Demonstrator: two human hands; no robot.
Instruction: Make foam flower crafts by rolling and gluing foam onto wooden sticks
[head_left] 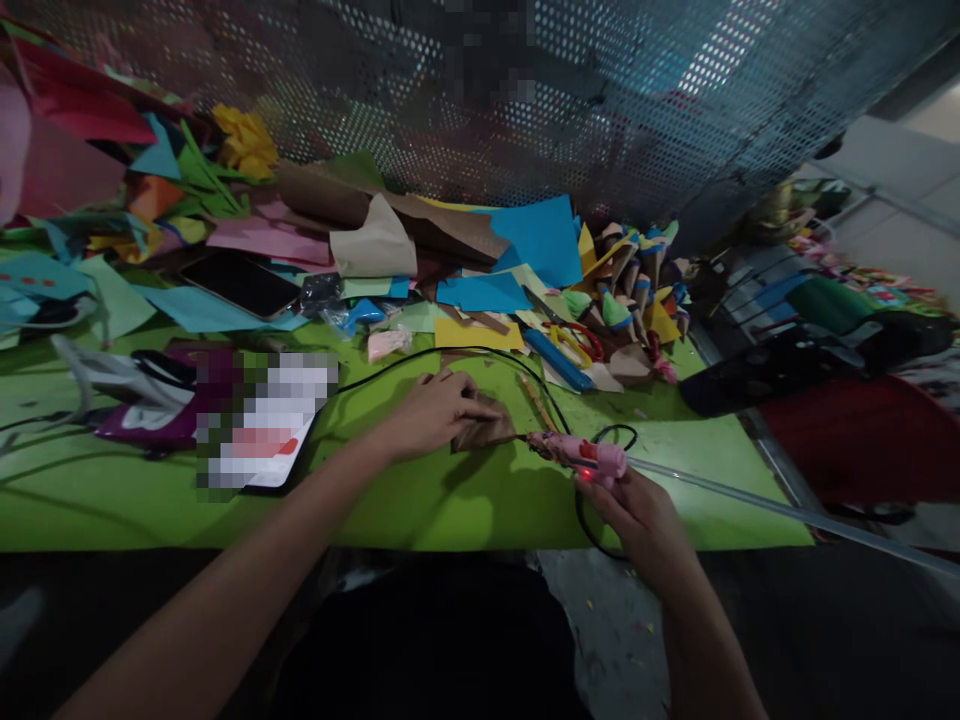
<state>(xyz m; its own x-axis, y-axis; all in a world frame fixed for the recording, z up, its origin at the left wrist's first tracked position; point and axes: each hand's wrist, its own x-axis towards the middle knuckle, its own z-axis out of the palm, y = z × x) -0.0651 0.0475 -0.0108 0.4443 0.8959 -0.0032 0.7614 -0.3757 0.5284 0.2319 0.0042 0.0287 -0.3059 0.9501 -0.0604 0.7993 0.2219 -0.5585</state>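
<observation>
My right hand is wrapped round a pink hot glue gun with a red light lit on it. A long clear glue stick juts from its back end toward the right. The gun's dark nozzle points left and meets, or nearly meets, the edge of a small piece of brown paper. My left hand holds that paper against the green table, fingers bent over it; some fingertips are hidden. A thin pencil-like stick lies just beyond the nozzle.
A lit phone and a purple object with cords sit left. Another phone, coloured papers, scissors, a blue cutter and small paper cones fill the back, before a perforated metal panel. A black cable crosses the table.
</observation>
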